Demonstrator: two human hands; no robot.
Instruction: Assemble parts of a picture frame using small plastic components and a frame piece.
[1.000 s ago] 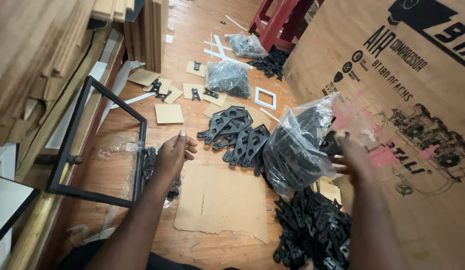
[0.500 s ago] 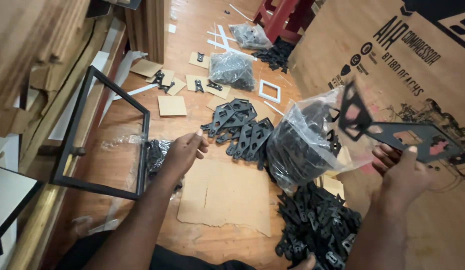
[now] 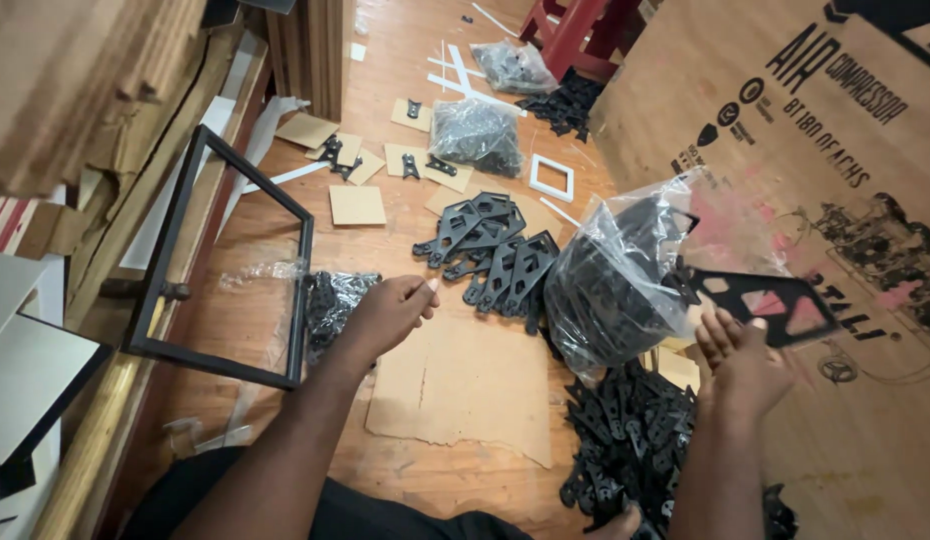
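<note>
Your right hand (image 3: 742, 358) is gripping a flat black bracket (image 3: 755, 298), fingers curled shut along its near edge, so the plate is sticking out above your fingertips, just right of the clear plastic bag of brackets (image 3: 615, 280). Your left hand (image 3: 385, 315) is hovering loosely curled, holding nothing, over the far-left corner of the cardboard sheet (image 3: 465, 385). A pile of loose brackets (image 3: 625, 440) is lying near your right wrist.
</note>
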